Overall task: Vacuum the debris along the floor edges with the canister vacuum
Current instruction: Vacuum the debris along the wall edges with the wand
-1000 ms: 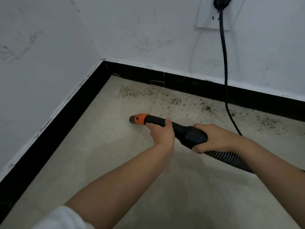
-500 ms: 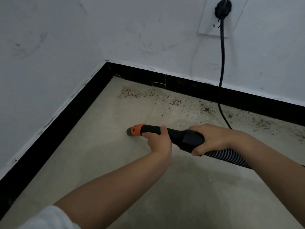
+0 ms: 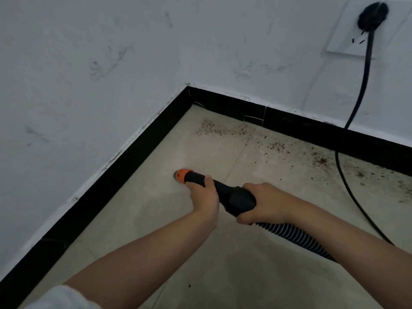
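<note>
Both our hands on the vacuum nozzle (image 3: 214, 190): left hand (image 3: 204, 192) wrapped round the shaft behind the orange tip (image 3: 181, 173), right hand (image 3: 263, 202) gripping the thick grip where the ribbed hose (image 3: 296, 239) joins. Tip low over clean tile near the corner. Debris (image 3: 223, 129) lies along the far baseboard (image 3: 301, 128), unreached. Next, likely: swing the tip toward it, minding the power cord (image 3: 347, 186).

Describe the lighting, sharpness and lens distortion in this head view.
Head view: dim, bluish, even light with soft shadows and no glare; the nozzle and debris look slightly soft; wide-angle lens bends the baseboard and stretches the forearms near the bottom edge.
</note>
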Tool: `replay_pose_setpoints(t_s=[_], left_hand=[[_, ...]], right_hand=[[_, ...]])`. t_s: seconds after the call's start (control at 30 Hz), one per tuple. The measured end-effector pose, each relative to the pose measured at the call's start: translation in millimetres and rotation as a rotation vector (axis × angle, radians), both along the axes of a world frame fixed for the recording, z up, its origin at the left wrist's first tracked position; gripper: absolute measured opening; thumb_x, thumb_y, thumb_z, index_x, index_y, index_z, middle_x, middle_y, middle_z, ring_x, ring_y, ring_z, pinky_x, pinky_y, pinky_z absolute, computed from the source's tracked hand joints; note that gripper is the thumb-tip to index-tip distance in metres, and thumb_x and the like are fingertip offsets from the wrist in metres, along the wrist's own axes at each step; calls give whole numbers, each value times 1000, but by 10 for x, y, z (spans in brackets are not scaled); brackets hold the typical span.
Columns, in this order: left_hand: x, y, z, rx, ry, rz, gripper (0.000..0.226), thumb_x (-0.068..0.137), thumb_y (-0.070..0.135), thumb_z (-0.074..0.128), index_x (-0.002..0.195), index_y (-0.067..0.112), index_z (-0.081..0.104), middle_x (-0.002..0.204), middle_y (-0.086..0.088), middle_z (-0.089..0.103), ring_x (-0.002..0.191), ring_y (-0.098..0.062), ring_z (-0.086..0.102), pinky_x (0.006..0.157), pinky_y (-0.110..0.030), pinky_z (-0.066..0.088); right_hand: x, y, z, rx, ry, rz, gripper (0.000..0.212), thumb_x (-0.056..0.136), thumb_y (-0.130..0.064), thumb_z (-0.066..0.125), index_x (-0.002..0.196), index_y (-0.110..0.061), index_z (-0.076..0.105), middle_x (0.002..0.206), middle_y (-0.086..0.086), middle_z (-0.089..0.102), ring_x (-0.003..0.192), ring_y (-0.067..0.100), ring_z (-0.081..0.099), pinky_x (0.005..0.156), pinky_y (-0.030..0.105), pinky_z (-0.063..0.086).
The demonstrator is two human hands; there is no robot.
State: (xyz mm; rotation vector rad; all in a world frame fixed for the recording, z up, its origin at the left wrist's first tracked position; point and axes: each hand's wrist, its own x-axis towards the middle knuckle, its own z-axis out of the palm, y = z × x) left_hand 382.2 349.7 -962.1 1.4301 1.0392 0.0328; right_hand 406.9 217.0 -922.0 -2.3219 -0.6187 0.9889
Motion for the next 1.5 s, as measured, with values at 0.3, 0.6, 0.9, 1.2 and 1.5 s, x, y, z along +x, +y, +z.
replay_pose_setpoints(t_s=[0.3,0.6,0.9,1.2,1.5], left_hand=[[607,-6,65,-209,-86,-278,59,98,21,44,149,14,15,145,-14,36,125,-31,44,95,-36,45],[819,29,-85,-114,-143,-224,64,98,25,43,151,19,7,146,-10,35,129,-29,41,109,-41,35],[908,416,-241,6,-197,-277,53,98,18,43,148,17,23,141,-11,43,125,-27,45,107,-39,38],[1259,544,-222,-55,-162,-359,62,98,20,45,150,14,12,149,-12,31,132,-29,39,109,-43,36],[1590,455,-158,-83,-166,-363,58,98,16,44,148,10,16,148,-11,32,129,-29,42,106,-43,39]], right_hand=[[157,-45,-118,-34,-120,-292,39,73,-38,71,96,-18,47,84,-4,56,72,10,57,59,25,47],[423,47,-233,-30,-100,-318,37,73,-36,72,94,-18,47,84,-4,56,70,6,55,59,22,45],[403,471,-493,39,-80,-397,40,74,-39,69,98,-19,43,87,-3,56,75,14,59,60,25,48],[670,522,-508,80,-94,-441,39,76,-37,69,98,-19,42,81,-9,51,70,9,55,57,22,46],[1002,438,-451,60,-116,-428,40,75,-37,69,99,-18,43,83,-6,51,70,7,53,55,20,44]])
